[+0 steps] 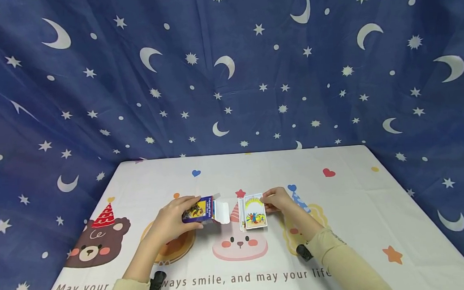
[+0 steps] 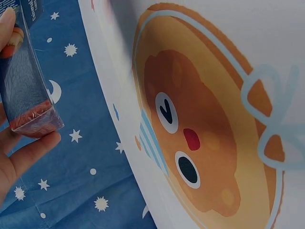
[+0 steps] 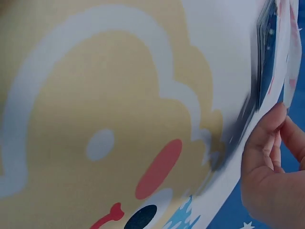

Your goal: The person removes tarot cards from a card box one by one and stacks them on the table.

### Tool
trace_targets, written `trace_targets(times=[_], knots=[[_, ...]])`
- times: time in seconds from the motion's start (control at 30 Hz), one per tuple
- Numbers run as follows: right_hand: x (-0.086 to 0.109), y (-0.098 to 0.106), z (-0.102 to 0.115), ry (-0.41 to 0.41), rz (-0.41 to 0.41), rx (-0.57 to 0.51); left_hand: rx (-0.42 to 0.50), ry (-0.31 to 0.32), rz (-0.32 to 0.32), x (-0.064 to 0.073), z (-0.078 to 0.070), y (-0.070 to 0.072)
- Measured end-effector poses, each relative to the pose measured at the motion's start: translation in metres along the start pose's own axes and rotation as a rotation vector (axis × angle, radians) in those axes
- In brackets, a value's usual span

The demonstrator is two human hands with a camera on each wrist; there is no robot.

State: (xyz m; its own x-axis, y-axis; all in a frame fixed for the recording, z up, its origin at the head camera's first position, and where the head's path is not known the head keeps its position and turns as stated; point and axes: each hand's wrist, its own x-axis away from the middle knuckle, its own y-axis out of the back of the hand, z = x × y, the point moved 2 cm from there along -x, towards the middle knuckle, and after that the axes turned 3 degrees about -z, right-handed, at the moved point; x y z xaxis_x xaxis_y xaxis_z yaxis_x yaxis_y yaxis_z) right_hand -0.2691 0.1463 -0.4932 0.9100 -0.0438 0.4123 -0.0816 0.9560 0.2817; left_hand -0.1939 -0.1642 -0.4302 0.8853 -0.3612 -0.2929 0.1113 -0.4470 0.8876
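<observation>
My left hand (image 1: 174,217) grips a blue tarot card box (image 1: 198,209), fingers over its far edge and thumb along its near edge. The box's white end flap (image 1: 222,212) stands out to the right. In the left wrist view, the fingers (image 2: 35,149) support the red end of the clear-wrapped box (image 2: 28,86). To the right of the flap, my right hand (image 1: 278,200) pinches a tarot card (image 1: 255,213) by its right edge, picture side up. More card edges (image 1: 242,216) show at its left. The right wrist view shows a thin stack of cards (image 3: 267,57) beside the pinched card.
The white tablecloth (image 1: 278,168) carries printed animals, hearts and lettering. A dark blue curtain (image 1: 229,100) with moons and stars hangs behind the table. Black wrist cameras sit below the left (image 1: 157,282) and right sleeves (image 1: 345,263).
</observation>
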Motion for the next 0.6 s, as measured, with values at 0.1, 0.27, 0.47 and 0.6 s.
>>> trace_targets(times=[0.1,0.27,0.47,0.6], knots=[[-0.002,-0.003,-0.001,0.011,0.0,0.015,-0.004,0.002,-0.003,0.001,0.001,0.0],[-0.005,-0.007,-0.001,0.004,0.009,0.004,-0.001,0.011,0.002,0.001,0.001,0.001],[-0.005,-0.009,-0.002,0.017,-0.011,0.039,-0.001,0.016,0.007,0.0,0.001,0.001],[-0.004,-0.011,-0.002,0.062,-0.032,0.089,-0.006,0.017,0.01,-0.001,0.002,0.001]])
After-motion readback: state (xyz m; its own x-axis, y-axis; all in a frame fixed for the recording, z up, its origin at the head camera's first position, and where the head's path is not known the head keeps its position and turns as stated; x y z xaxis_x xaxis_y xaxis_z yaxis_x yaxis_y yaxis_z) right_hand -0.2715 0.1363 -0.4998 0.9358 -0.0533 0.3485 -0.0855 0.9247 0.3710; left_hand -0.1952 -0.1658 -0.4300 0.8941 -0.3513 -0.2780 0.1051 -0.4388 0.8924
